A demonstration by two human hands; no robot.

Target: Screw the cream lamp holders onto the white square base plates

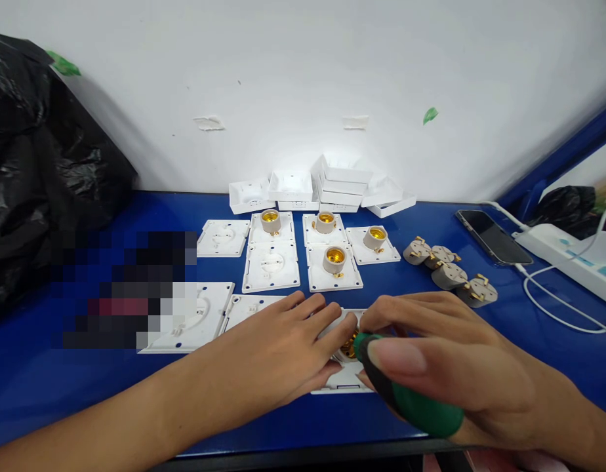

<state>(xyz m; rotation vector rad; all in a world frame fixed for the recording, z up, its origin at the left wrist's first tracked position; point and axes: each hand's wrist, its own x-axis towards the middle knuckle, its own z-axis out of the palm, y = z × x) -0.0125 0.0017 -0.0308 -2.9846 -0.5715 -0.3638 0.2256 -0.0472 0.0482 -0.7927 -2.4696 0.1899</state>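
My left hand (288,347) lies over a white square plate (342,380) near the table's front edge, its fingers curled around a white lamp socket (346,341) with a brass inside that stands on the plate. My right hand (445,367) grips a screwdriver with a green and black handle (406,393), the thumb laid along the handle; its tip points down into the socket and is hidden by the fingers.
Several white plates (271,265), some with brass-lined sockets (334,259), lie in rows on the blue table (86,393). White box covers (342,183) are stacked at the wall. Several grey socket bases (450,272), a phone (492,236), a power strip (573,255) with white cables lie right. Black bag (37,164) left.
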